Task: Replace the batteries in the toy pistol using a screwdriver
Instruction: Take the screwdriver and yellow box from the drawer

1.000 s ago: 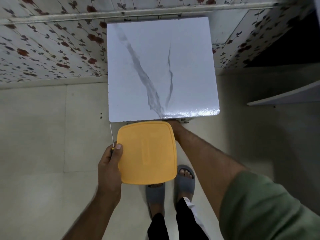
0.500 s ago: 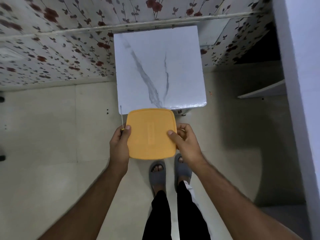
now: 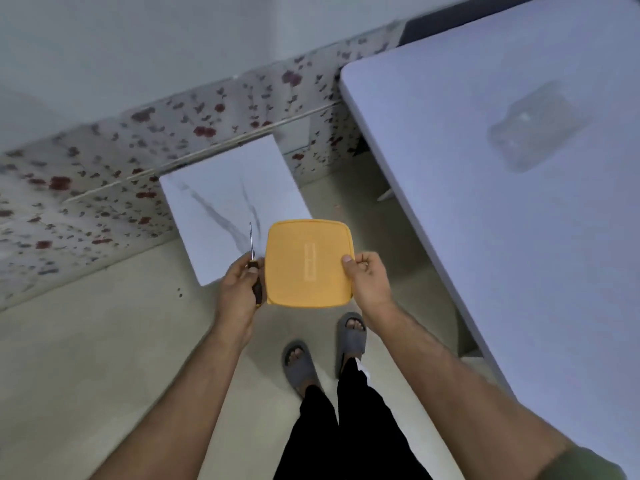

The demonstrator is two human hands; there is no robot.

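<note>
Both hands are seen from the head view: a screwdriver (image 3: 254, 263) is gripped in the left hand (image 3: 239, 292) beside a yellow lidded box (image 3: 309, 263), whose right edge is pinched by the right hand (image 3: 367, 278). No toy pistol is visible. A blurred clear object (image 3: 536, 128) lies on the desk (image 3: 485, 237) at right.

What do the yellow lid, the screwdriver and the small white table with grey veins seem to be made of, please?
The yellow lid looks like matte moulded plastic, with a raised rim and embossed mark. The screwdriver has a thin, shiny shaft, likely metal, and a dark handle, probably plastic, though blur leaves that open. The small table has a white marble-look top with grey veins; it could be stone or a printed laminate.
</note>
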